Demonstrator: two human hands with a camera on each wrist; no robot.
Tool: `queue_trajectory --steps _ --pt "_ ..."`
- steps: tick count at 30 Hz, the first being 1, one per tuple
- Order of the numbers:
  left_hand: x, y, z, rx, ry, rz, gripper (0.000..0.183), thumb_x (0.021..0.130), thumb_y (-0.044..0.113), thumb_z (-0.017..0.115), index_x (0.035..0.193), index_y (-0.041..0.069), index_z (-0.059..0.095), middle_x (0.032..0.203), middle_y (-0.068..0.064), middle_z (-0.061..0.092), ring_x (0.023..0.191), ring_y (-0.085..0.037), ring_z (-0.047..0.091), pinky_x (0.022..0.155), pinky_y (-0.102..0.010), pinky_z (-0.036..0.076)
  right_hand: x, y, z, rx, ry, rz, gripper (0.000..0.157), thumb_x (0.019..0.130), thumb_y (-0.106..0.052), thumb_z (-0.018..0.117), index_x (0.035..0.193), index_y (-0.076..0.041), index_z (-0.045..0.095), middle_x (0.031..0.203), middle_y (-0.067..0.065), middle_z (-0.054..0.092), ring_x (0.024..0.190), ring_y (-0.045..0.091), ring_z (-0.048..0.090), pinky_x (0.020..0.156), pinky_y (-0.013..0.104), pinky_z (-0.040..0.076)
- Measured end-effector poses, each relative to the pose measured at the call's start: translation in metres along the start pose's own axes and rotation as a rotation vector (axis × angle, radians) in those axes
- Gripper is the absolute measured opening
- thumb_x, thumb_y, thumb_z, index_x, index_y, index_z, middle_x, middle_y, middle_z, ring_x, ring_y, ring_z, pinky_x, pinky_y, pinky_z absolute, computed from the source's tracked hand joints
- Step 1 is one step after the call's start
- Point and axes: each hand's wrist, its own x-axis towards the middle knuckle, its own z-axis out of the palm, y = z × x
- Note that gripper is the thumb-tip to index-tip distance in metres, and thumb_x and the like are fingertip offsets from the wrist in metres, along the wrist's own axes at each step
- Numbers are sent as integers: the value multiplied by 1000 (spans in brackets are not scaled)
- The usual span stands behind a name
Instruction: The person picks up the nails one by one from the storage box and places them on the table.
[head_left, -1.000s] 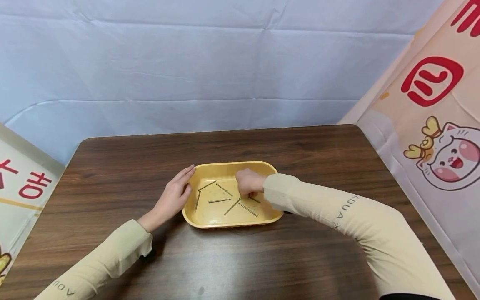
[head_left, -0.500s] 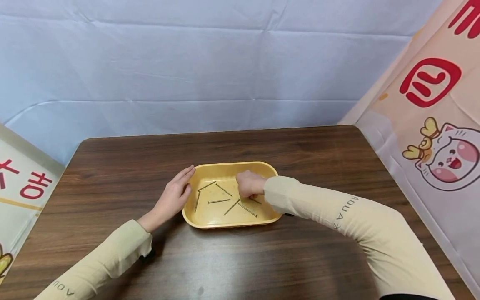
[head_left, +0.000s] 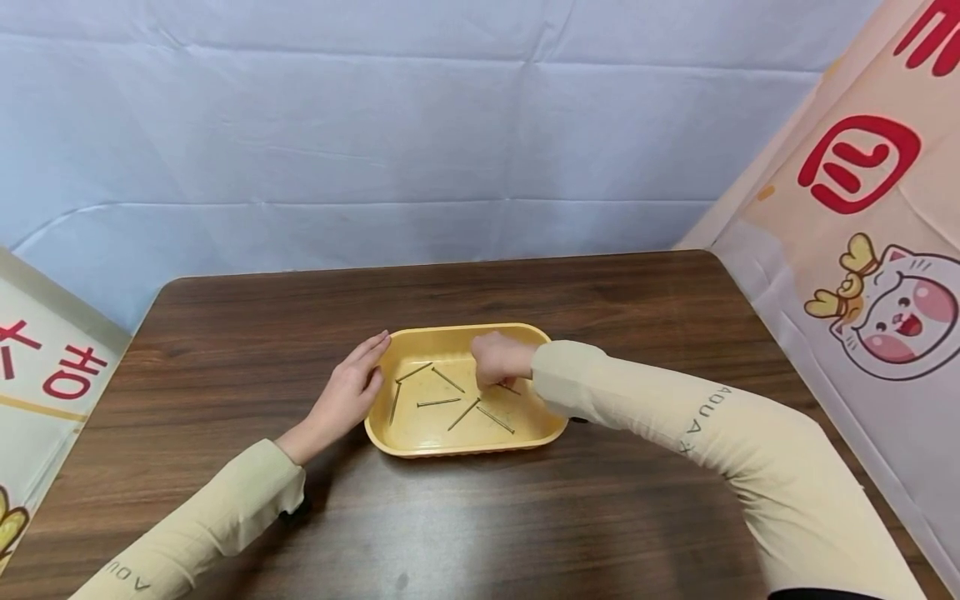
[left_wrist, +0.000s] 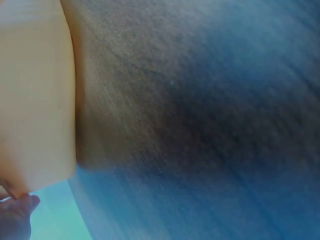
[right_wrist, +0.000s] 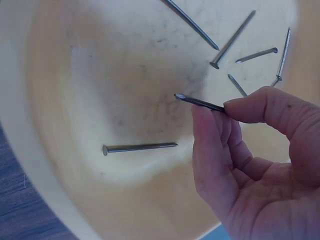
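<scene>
A shallow yellow tray with several steel nails scattered in it lies on the table. My left hand rests at the tray's left rim in the head view, its fingers extended along the edge. In the left wrist view, fingertips show at the tray's corner. Over the right part of the tray, my right hand pinches a nail between thumb and fingertips, its pointed end sticking out. Another nail lies flat below it on the tray floor, hidden by the hand in the head view.
The dark wood-grain table surrounds the tray. Behind it hangs a pale, creased cloth. A printed banner stands to the right, and another banner to the left.
My right hand has shifted slightly toward the tray's far side with the pinched nail, and its sleeve has moved a little right. My left hand and the other visible nails keep their places.
</scene>
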Motion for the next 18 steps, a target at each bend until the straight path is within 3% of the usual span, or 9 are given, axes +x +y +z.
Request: queue_trajectory --steps 12,18 --pt "1 -1 1 0 3 3 44 83 -8 48 127 -10 47 133 -22 45 120 -32 45 93 -43 41 -8 3 -12 -17 -25 -94 37 70 10 40 50 -17 23 43 -2 22 39 10 22 42 23 21" --pt "1 -1 2 -3 0 -1 43 84 -7 47 127 -10 46 133 -22 45 120 -32 45 93 -43 41 -12 3 -17 -55 -24 -101 38 72 8 42 44 -16 30 40 -3 25 36 8 27 39 20 24"
